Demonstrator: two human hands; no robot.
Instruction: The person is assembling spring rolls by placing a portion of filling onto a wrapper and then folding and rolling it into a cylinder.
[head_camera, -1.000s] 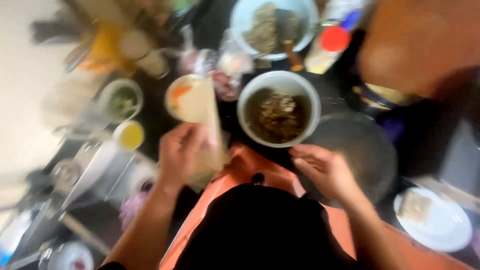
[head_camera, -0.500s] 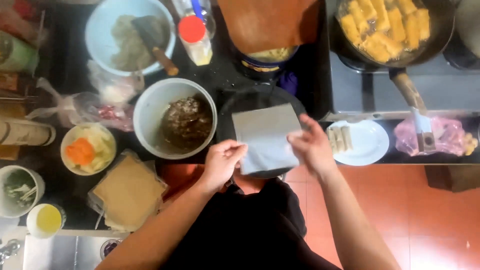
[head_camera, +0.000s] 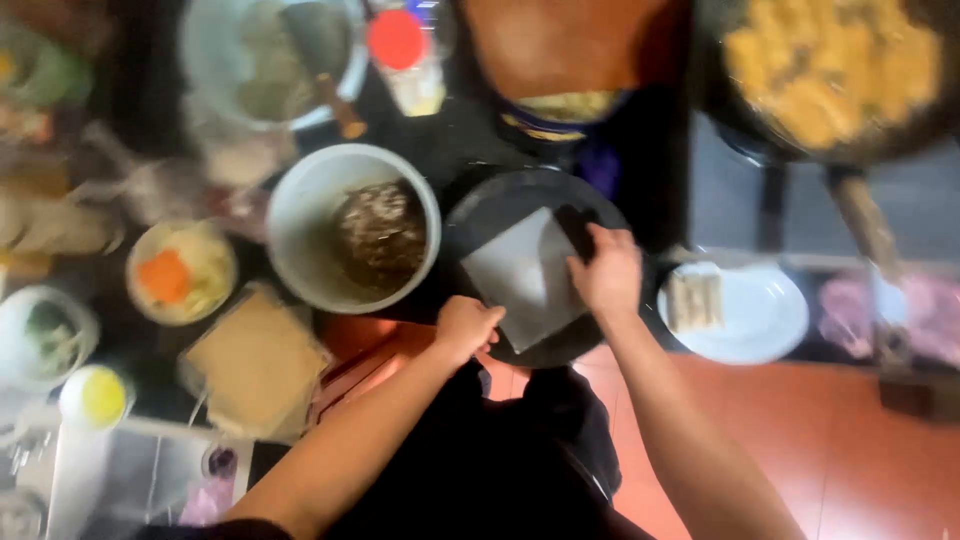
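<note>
- A thin square wrapper sheet (head_camera: 522, 278) lies flat, turned like a diamond, on a round black plate (head_camera: 478, 215) near the counter's front edge.
- The right hand (head_camera: 606, 272) rests at the sheet's 3 o'clock corner, fingers bent down onto it and pressing.
- The left hand (head_camera: 466, 328) sits at the plate's 7 o'clock rim, curled loosely; whether it grips anything I cannot tell.
- At the plate's 9 o'clock stands a white bowl of dark filling (head_camera: 355, 228), just beside it.
- At 3 o'clock, a white plate (head_camera: 760, 315) carries a pale rolled piece (head_camera: 695, 300).
- At 8 o'clock lies a stack of tan wrappers (head_camera: 255, 362).
- At 1 o'clock, a dark pan of yellow fried pieces (head_camera: 830, 70).
</note>
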